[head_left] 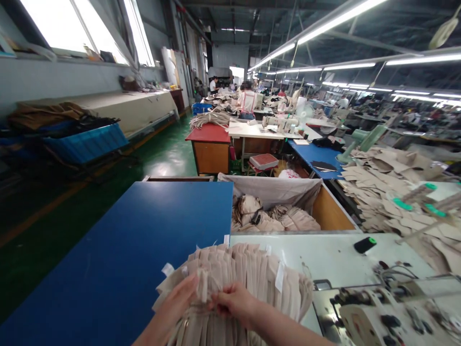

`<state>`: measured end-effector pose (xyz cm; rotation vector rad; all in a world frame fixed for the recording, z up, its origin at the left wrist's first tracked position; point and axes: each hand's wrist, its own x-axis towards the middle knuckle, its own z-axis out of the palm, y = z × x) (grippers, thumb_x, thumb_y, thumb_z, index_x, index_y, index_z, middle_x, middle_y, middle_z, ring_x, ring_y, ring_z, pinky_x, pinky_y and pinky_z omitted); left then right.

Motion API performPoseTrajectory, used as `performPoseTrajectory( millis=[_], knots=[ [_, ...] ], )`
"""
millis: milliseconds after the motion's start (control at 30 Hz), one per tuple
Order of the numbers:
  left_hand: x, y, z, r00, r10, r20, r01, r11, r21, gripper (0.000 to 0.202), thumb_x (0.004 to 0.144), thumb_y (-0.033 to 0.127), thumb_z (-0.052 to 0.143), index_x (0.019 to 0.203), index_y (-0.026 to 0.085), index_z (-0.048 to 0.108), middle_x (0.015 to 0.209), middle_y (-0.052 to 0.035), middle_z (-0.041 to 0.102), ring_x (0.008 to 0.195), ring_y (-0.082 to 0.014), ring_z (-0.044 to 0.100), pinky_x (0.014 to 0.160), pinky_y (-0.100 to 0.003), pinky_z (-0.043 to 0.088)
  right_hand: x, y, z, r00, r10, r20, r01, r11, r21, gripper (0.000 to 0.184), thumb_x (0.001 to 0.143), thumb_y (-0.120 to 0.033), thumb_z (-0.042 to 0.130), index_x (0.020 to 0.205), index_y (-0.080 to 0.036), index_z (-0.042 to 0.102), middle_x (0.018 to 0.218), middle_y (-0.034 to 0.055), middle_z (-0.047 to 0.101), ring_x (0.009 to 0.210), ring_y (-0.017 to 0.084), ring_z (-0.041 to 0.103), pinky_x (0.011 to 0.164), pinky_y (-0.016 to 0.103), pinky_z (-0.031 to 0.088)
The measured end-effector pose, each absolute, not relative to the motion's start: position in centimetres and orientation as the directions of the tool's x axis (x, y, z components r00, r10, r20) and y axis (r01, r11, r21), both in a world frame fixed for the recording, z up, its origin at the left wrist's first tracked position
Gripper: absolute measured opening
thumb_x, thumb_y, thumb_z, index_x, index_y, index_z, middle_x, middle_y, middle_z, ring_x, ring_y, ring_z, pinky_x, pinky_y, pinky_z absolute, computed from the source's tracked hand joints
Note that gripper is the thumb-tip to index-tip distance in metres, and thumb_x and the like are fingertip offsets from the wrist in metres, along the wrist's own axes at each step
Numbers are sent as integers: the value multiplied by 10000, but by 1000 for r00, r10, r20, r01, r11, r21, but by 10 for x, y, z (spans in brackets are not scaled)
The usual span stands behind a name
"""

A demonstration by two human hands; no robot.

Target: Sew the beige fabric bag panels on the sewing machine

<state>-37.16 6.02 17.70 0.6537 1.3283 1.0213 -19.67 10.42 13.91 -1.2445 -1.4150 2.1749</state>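
Note:
A thick bundle of beige cut fabric pieces (248, 269) stands on edge in front of me, fanned out in many layers. Small white tags (280, 276) stick out of it in several places. My left hand (183, 294) lies along the bundle's left side, its fingers closed on a bunched part of the beige fabric and partly hidden. Close beside it, my right hand (234, 302) is closed in a pinch on the fabric near the middle. Exactly which layer or strip the right fingertips grip is too small to make out.
A blue tabletop (169, 216) spreads to the left. On the right are a sewing machine (389, 312) and a black thread spool (365, 245). Beyond the table edge, a cloth-lined bin (281, 187) holds beige bundles. Loose beige pieces (396, 192) cover the far-right surface.

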Motion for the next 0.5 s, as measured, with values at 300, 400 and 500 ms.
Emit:
performPoseTrajectory(
  millis=[300, 400, 500],
  knots=[
    [-369, 40, 181, -9, 962, -274, 646, 214, 733, 281, 838, 414, 478, 867, 242, 698, 873, -39, 737, 866, -237, 673, 811, -327, 503, -190, 111, 146, -615, 565, -549, 230, -538, -811, 523, 733, -660, 668, 609, -154, 619, 550, -19, 532, 487, 83, 451, 479, 224, 290],
    [-356, 29, 201, 95, 953, -288, 693, 144, 706, 330, 905, 354, 387, 763, 221, 654, 788, -30, 706, 767, -200, 645, 722, -287, 465, -182, 113, 148, -651, 533, -541, 240, -532, -812, 480, 651, -618, 748, 674, -145, 671, 592, -11, 578, 543, 96, 508, 512, 225, 325],
    [-348, 19, 208, 199, 936, -291, 669, 87, 738, 249, 864, 290, 459, 730, 217, 656, 789, -27, 692, 782, -195, 614, 750, -285, 448, -176, 114, 151, -683, 510, -523, 253, -506, -825, 417, 551, -507, 830, 719, -147, 705, 632, -9, 613, 601, 112, 543, 570, 238, 383]
  ],
)
